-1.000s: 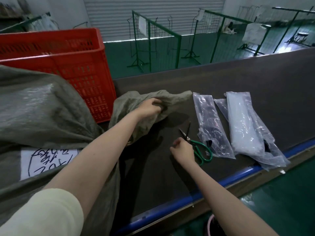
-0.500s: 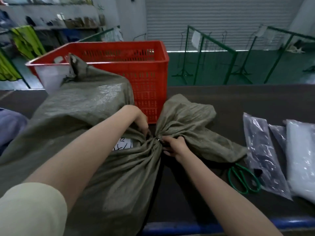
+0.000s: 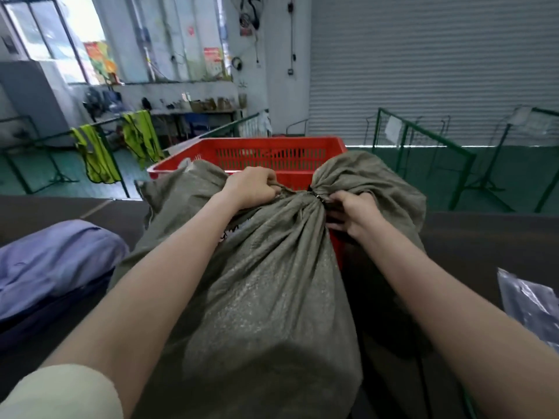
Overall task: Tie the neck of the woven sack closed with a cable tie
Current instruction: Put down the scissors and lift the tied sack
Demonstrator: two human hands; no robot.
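Observation:
A full grey-green woven sack [image 3: 266, 285] stands upright in front of me on the dark table. Its neck is bunched tight, with the loose top [image 3: 363, 179] flaring out to the right. A dark cable tie [image 3: 316, 193] circles the gathered neck. My left hand [image 3: 252, 187] is closed on the bunched sack fabric just left of the neck. My right hand [image 3: 352, 211] grips at the neck on the right, fingers at the tie and the fabric; which of the two it holds is hard to tell.
A red plastic crate [image 3: 272, 155] stands right behind the sack. A blue-purple bundle [image 3: 51, 261] lies at the left. A clear plastic bag [image 3: 532, 303] lies on the table [image 3: 484, 237] at the right edge. Green metal racks [image 3: 423, 146] stand on the floor beyond.
The sack has come up from lying to standing upright, with its neck higher and nearer the crate's rim. Both hands stayed at the neck. The scissors have left the view.

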